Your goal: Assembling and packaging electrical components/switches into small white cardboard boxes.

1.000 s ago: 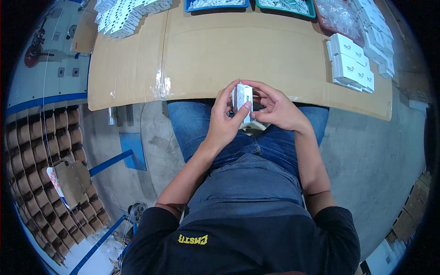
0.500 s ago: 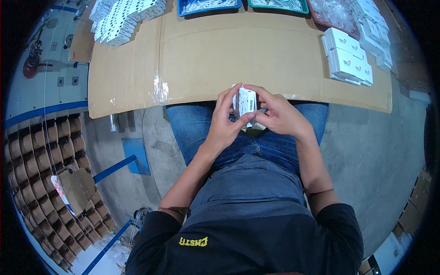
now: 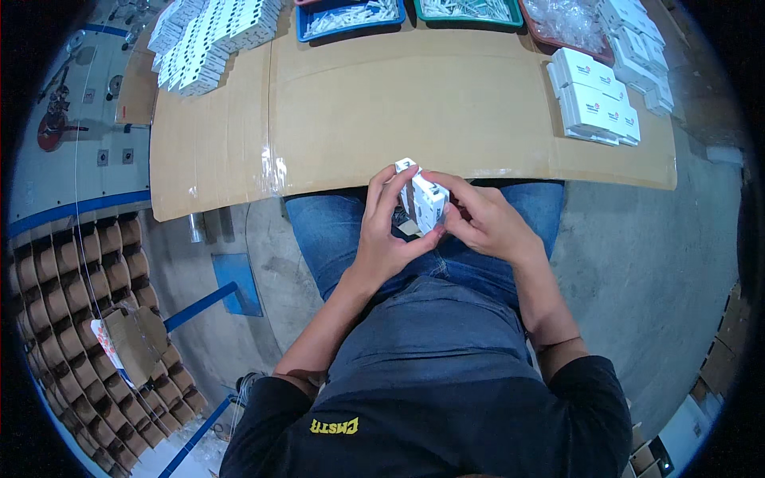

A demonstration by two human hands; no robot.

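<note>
Both the left hand [image 3: 378,245] and the right hand [image 3: 500,227] grip a white box-shaped piece [image 3: 431,204] between their fingers, near the counter [image 3: 398,103].

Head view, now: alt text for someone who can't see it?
Left hand and right hand hold a small white boxlike item over the person's lap, by a cardboard-covered table. On it, a blue tray, green tray and red tray sit between left stack and right stack of white pieces.

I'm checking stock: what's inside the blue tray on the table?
A loose heap of small white pieces shows inside the blue tray. Whatever lies beneath the top layer is covered and cannot be seen.
</note>
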